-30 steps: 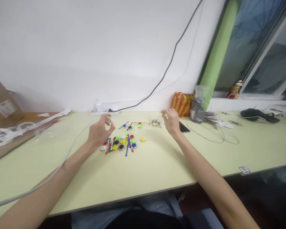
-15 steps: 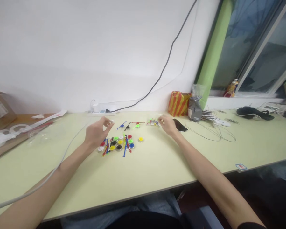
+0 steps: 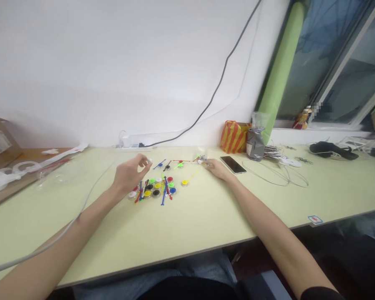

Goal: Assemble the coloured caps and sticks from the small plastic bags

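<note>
My left hand [image 3: 129, 173] is closed in a pinch on a small white piece [image 3: 150, 161], held just above the table. Below and beside it lies a cluster of small round discs [image 3: 157, 186] in several colours, with loose plastic arrows [image 3: 164, 192] across them. My right hand [image 3: 217, 168] lies low with its fingers stretched out, touching a pile of small parts [image 3: 201, 158]; its fingertips are partly hidden. Between the hands sits a yellow disc [image 3: 185, 183] with a thin yellow arrow [image 3: 192, 175] at it. Behind are blue, black and green discs with arrows [image 3: 167, 166].
A smartphone [image 3: 233, 165] lies right of my right hand. A striped bag [image 3: 233, 137] and a grey pouch [image 3: 255, 143] stand behind it, with looped wire [image 3: 278, 179] nearby. A white cable [image 3: 90, 200] crosses my left forearm. The table [image 3: 174, 229] ends at my lap.
My right hand has come down onto the small parts pile. A yellow arrow now shows at the single yellow disc. My left hand has shifted slightly to the right, still pinching the white piece.
</note>
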The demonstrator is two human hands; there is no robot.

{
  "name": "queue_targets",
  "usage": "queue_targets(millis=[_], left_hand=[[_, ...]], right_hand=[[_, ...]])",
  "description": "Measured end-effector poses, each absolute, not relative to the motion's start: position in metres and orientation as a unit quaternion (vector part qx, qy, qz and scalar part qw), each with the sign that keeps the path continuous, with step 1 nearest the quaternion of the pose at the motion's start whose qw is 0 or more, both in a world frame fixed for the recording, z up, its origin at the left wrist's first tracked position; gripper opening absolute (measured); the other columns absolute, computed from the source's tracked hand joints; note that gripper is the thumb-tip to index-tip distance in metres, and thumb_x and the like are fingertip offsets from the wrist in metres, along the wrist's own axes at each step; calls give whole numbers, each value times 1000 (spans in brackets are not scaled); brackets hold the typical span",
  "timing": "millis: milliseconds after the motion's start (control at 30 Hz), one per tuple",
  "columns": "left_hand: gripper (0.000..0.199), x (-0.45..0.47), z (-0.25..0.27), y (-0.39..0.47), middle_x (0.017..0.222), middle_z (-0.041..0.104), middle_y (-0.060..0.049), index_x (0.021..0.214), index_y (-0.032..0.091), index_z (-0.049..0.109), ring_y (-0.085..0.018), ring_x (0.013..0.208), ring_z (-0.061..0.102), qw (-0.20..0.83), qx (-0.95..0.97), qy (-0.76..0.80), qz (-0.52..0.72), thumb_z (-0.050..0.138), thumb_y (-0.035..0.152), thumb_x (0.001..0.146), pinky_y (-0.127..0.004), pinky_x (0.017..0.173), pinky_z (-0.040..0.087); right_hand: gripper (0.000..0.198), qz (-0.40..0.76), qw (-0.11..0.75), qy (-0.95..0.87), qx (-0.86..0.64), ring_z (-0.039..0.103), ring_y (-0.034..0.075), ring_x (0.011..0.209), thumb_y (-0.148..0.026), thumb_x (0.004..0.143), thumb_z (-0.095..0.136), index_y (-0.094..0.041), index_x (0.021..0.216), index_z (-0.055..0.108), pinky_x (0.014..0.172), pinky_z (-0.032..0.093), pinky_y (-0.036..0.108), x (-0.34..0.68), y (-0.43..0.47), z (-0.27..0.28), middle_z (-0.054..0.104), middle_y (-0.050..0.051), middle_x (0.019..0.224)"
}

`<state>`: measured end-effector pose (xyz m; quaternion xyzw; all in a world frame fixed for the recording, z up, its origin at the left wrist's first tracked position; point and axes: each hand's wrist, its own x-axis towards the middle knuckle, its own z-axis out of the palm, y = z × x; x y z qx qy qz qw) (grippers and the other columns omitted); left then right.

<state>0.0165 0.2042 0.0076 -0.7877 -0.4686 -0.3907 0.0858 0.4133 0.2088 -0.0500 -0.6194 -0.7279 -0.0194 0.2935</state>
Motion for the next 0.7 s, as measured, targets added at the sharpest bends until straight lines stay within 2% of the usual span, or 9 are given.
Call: queue_targets(millis=[133, 300, 500, 700], left_hand=[[26, 17, 8, 203, 85, 73, 2, 96, 26, 60, -17, 74, 68, 85, -787, -475, -384, 53, 50, 91, -28, 68, 47], [26, 18, 9, 202, 84, 73, 3, 97, 27, 60, -16, 72, 67, 84, -789, -475, -380, 53, 51, 92, -28, 67, 46], [24, 16, 7, 204, 84, 72, 3, 98, 27, 59, -16, 73, 67, 90, -787, -474, -385, 53, 49, 93, -27, 67, 46], [23, 14, 7, 206, 89, 74, 2, 100, 27, 61, -18, 76, 68, 87, -789, -475, -379, 51, 47, 95, -29, 70, 46]], right_hand=[[16, -11, 292, -701, -651, 66, 22, 102, -14, 88, 63, -20, 95, 75, 89, 47, 30, 416, 217, -56, 73, 8, 107], [17, -37, 291, -672, -680, 66, 24, 94, -10, 85, 59, -19, 93, 72, 80, 45, 30, 417, 215, -56, 73, 9, 96], [36, -73, 304, -658, -685, 61, 25, 107, 0, 84, 48, -18, 109, 68, 87, 45, 33, 417, 212, -51, 69, 11, 112], [52, -85, 321, -720, -609, 54, 26, 122, -4, 84, 50, -19, 133, 60, 102, 42, 40, 413, 216, -55, 59, 12, 135]])
